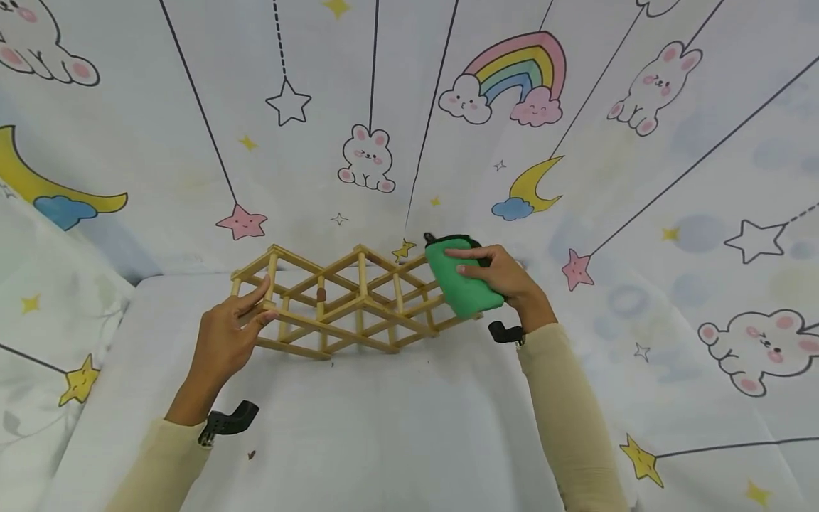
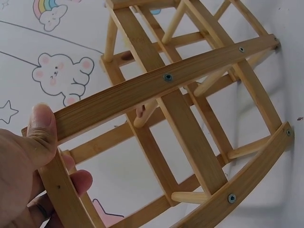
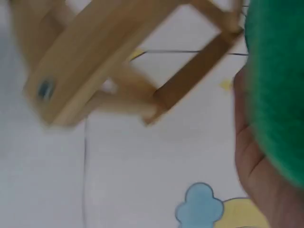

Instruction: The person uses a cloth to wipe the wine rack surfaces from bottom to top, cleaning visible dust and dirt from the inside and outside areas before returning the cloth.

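A wooden lattice rack (image 1: pixel 361 302), with crossed slats and round dowels, stretches across the middle of the head view. My left hand (image 1: pixel 232 334) grips its left end. In the left wrist view, the thumb (image 2: pixel 42 126) lies on a slat (image 2: pixel 109 107) near its end, and fingers curl round behind. A green fuzzy cleaning pad (image 1: pixel 457 277) with black edging is held in my right hand (image 1: pixel 508 281), fingers spread over its face. It overlaps the rack's right end in the head view. The right wrist view shows the pad (image 3: pixel 280 90) beside the blurred slats (image 3: pixel 95 61).
The rack is over a white surface (image 1: pixel 384 441). Behind it rises a white cloth (image 1: pixel 307 171) printed with bunnies, stars and moons. A small dark bit (image 1: pixel 252 455) lies near the left forearm. Each wrist wears a black camera mount (image 1: pixel 230 419).
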